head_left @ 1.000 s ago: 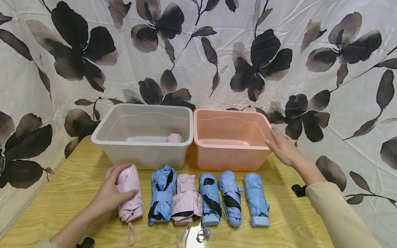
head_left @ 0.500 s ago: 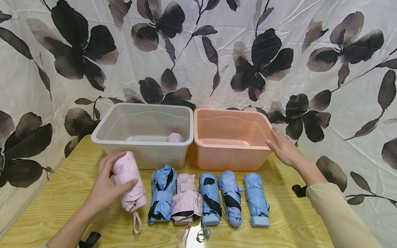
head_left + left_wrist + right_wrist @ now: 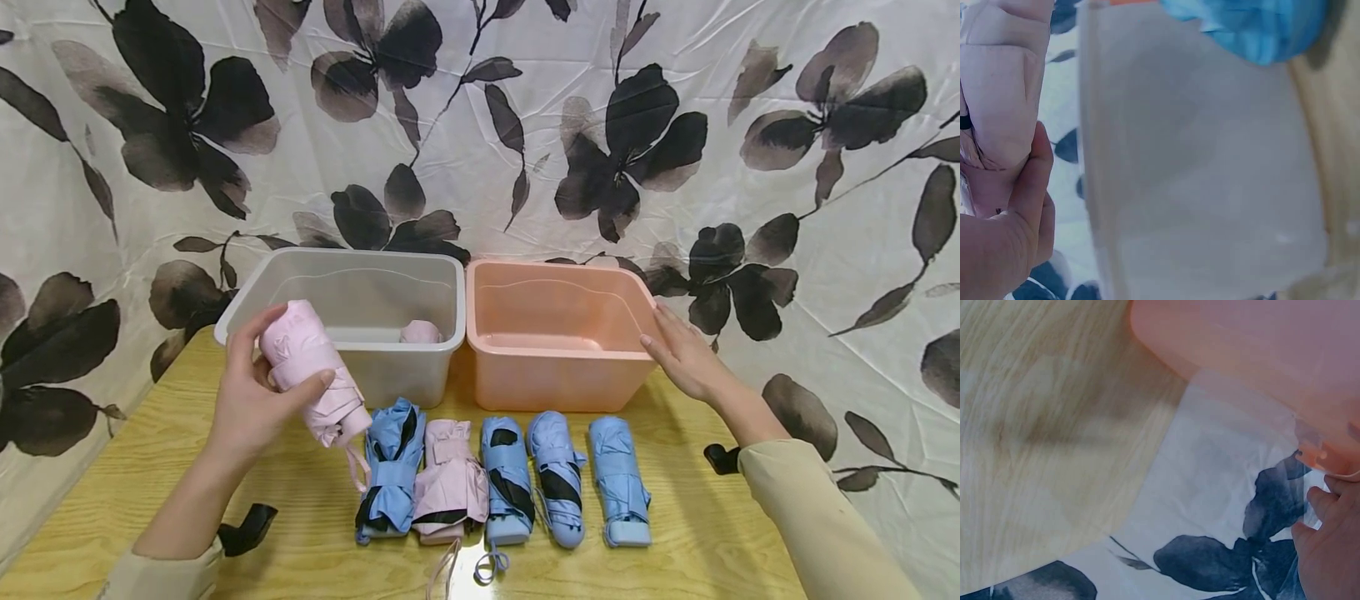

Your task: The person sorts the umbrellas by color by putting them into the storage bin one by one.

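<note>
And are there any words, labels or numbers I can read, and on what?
None: no readable writing shows on the pink folded umbrella in the left hand, the row of folded umbrellas, the grey tub, the peach tub or the table. The floral cloth shows just flowers and leaves.

The left fingers point(image 3: 243, 337) have raised their pink umbrella point(image 3: 311, 367) in front of the grey bin point(image 3: 408, 371), tilting it further

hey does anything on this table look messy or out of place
Nothing looks spilled. The row's pink umbrella is loosely wrapped, its lower edge flaring and showing black, unlike the neater blue umbrella at the right end.
</note>
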`<state>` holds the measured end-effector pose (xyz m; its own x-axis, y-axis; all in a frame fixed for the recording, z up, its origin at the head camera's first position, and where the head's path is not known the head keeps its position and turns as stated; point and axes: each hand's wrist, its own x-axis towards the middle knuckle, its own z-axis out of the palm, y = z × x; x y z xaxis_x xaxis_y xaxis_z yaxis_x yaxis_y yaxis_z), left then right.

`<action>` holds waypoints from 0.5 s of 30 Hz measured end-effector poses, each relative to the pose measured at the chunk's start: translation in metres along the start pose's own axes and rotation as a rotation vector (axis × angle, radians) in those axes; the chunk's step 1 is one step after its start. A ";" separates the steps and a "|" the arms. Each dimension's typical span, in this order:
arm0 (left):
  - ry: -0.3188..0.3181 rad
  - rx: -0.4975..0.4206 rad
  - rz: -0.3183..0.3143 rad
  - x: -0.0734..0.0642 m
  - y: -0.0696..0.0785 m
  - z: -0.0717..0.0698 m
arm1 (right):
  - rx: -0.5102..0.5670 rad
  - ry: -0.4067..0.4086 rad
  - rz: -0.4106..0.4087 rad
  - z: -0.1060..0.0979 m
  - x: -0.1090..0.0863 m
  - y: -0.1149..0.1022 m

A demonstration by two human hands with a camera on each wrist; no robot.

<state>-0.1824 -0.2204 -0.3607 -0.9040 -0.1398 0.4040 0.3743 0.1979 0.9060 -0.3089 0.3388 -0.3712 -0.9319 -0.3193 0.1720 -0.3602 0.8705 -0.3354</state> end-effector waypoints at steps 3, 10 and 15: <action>0.031 -0.067 0.012 0.013 0.009 0.006 | 0.001 0.003 -0.002 -0.001 0.000 -0.001; 0.132 -0.129 0.040 0.051 0.023 0.024 | 0.002 0.021 -0.014 -0.001 0.000 -0.002; 0.182 -0.018 0.081 0.078 0.026 0.036 | 0.007 0.019 -0.014 -0.001 0.000 -0.002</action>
<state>-0.2507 -0.1912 -0.3107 -0.8194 -0.2973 0.4901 0.4491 0.1983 0.8712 -0.3082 0.3369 -0.3695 -0.9260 -0.3241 0.1939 -0.3732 0.8634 -0.3395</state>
